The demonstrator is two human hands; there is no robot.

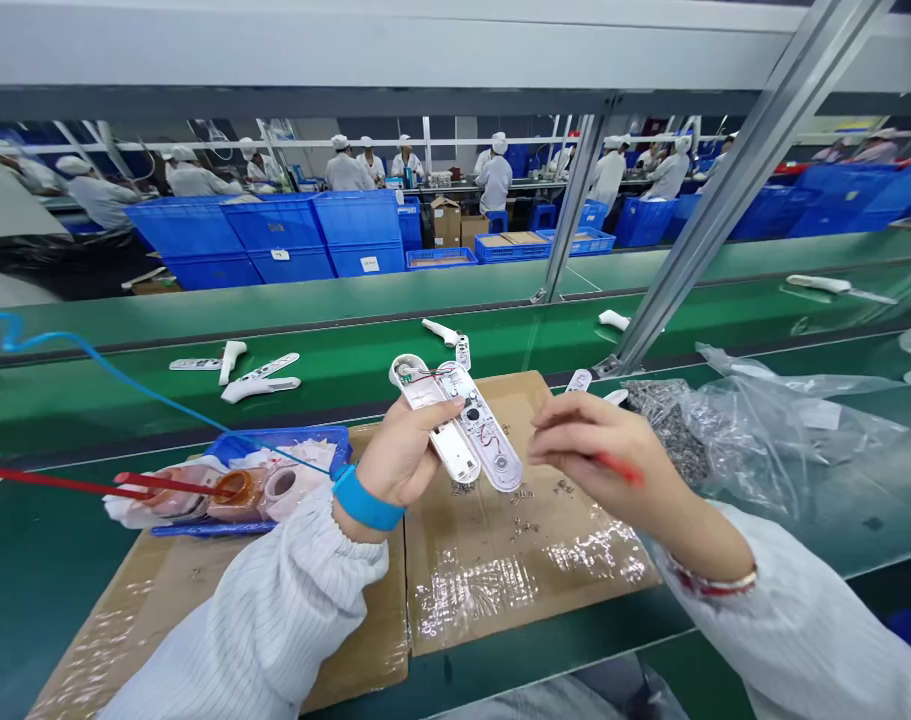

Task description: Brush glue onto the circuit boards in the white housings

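Note:
My left hand (399, 455) is shut on two white plastic casing halves, one (451, 450) beside the other (496, 445), with thin red wires and a small circuit board inside. A blue wrist strap (366, 500) circles that wrist. My right hand (605, 450) hovers just right of the casing, not touching it, with fingers curled around a red-handled tool (620, 468) that is mostly hidden. Below both hands, small metal screws (526, 510) lie scattered on a film-covered cardboard sheet (515, 580).
A clear plastic bag of grey metal parts (669, 425) lies to the right. A blue tray (275, 445) holds tape and red-handled tools to the left. White devices lie on a green conveyor belt (350, 345) ahead. Beyond stand blue crates and workers in white.

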